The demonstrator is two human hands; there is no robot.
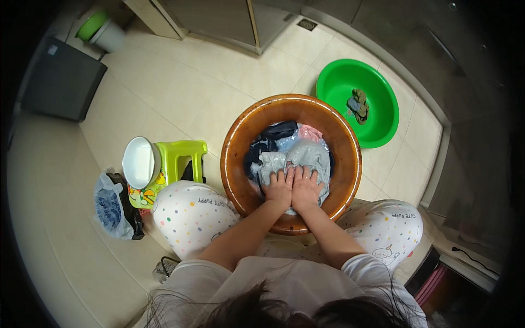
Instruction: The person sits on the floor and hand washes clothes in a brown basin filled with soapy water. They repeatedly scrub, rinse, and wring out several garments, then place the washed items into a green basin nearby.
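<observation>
A brown, glossy wooden tub (231,180) stands between the knees, with wet laundry and sudsy water in it. My left hand (279,189) lies palm down on a soaked light-grey cloth (311,153), fingers spread. Beside it, my right hand (305,188) presses on the same cloth, its fingers also apart. Both palms and the undersides of the fingers are hidden. Dark navy fabric (279,130) sits along the tub's far and left side. A pink cloth (310,133) shows at the far right of the water.
A green plastic basin (379,127) with a small olive and grey-blue cloth bundle (359,107) stands beyond the tub, right. Left are a lime-green stool (170,158), a white bowl (130,180) on it, and a plastic bag (108,209). A floor drain (307,25) lies far ahead.
</observation>
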